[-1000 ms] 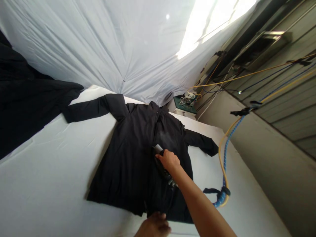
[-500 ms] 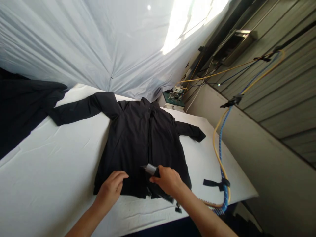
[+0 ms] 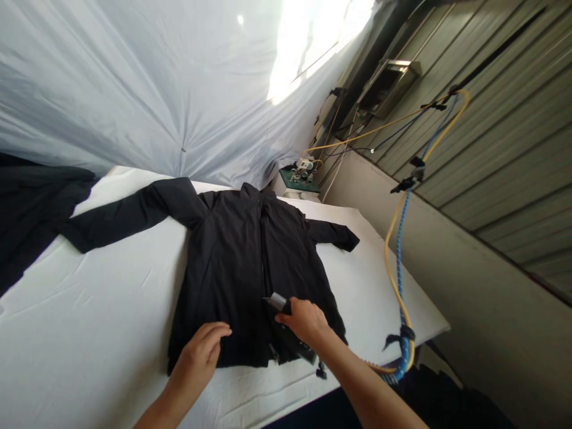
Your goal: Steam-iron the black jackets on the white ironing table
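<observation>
A black zip-front jacket [image 3: 227, 268] lies face up on the white-covered table, its collar at the far end and both sleeves spread out. Over the lower front, near the zip, my right hand [image 3: 306, 322] is wrapped round the handle of a steam iron [image 3: 280, 302] with a silver, pointed front. Its underside is hidden, so I cannot tell whether it touches the cloth. My left hand [image 3: 203, 348] is at the jacket's lower left, fingers extended and slightly bent, with nothing in it.
Blue and yellow hoses [image 3: 399, 268] hang in a loop on the right and run down behind my right forearm. More dark cloth [image 3: 36, 208] covers the table's left end. A small machine on a green-topped box [image 3: 301, 176] stands beyond the collar. A white sheet [image 3: 134, 89] hangs behind.
The view has swung a little, so the jacket and background sit further left. The iron's tip has shifted slightly rightward, to the zip. My left hand has barely moved over the jacket.
</observation>
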The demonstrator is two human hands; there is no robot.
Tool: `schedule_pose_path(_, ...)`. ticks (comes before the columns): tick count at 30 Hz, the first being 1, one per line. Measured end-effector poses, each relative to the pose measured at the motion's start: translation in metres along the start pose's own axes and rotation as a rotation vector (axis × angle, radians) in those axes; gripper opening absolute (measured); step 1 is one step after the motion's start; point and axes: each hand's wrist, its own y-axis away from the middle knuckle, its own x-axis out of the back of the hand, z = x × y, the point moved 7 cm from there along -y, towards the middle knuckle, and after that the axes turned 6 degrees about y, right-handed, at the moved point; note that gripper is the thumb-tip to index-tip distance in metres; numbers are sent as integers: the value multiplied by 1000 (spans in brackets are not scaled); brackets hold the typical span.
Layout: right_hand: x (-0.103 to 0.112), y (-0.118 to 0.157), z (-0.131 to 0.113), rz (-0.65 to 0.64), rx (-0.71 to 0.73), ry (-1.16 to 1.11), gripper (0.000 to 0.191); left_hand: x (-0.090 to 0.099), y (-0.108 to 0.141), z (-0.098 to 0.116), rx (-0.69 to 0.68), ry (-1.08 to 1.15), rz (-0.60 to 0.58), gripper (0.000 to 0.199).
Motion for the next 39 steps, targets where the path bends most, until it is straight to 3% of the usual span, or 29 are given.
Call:
schedule_pose_path(6, 30, -53, -2, 89, -103, -15, 41, 13, 0, -10, -15, -94, 35, 29)
schedule_pose_path(10, 42, -73, -26, 89, 25, -37, 44, 28, -10, -17, -55, -246, 68, 31)
schedule_pose_path(14, 52, -102, -50, 66, 92, -68, 46, 29, -21, -43, -12, -470, 18, 32)
schedule_pose_path(18, 78, -147, -43, 86, -32, -102, 49, 26, -13, -75, 84, -517, 13, 32)
schedule_pose_path(22, 96, -174, -38, 88, -56, -101, 53, 22, -4, -85, 110, -482, 4, 30)
schedule_pose_path(26, 86, -162, -54, 34, 84, -89, 54, 19, -6, -83, 89, -480, -33, 31)
schedule_pose_path(29, 67, -130, -64, -17, 216, -44, 54, 18, -9, -81, 58, -471, -49, 31)
schedule_pose_path(32, 44, -93, -60, -80, 311, 8, 54, 18, -9, -81, 59, -467, -63, 31)
schedule_pose_path(36, 21, -60, -34, -197, 392, 73, 52, 23, -14, -81, 96, -412, -49, 27)
schedule_pose_path(39, 24, -69, 11, -153, 212, 40, 46, 27, -29, -77, 204, -274, 42, 22)
